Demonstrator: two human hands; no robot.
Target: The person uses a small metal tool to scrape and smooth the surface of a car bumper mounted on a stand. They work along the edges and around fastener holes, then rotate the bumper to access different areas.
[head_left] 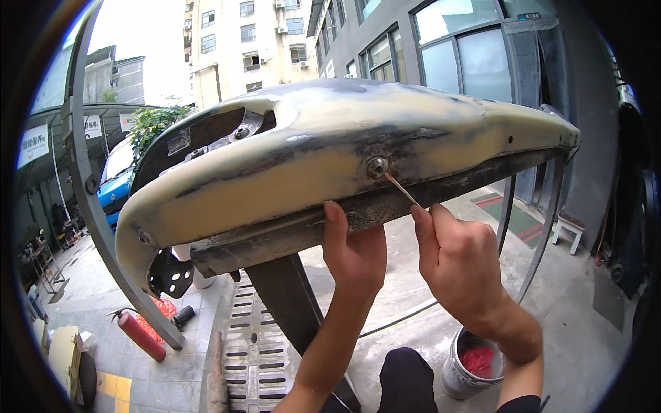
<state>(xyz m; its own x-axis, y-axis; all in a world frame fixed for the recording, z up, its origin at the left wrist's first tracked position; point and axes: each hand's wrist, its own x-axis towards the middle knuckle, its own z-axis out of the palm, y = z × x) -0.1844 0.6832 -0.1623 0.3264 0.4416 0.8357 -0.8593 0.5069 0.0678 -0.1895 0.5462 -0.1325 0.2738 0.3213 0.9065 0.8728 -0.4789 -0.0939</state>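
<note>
A thin metal rod (401, 188) is set with its tip in a round socket (376, 166) on the side of a large cream-coloured car bumper (330, 158), which is raised on a dark metal stand (289, 296). The rod is pinched between the thumb and fingers of the right hand (458, 258), which is closed around its lower end. The lower edge of the bumper, a dark, worn strip, is gripped by the left hand (354, 251), thumb laid up over it and fingers curled out of sight beneath. Below the hands, a white bucket (458, 375) with red contents is seen on the concrete ground, just beside the right forearm. A red fire extinguisher (141, 335) is laid on the ground to the left, near a metal drain grate (255, 351). Further left, a blue car (117, 182) is parked.
</note>
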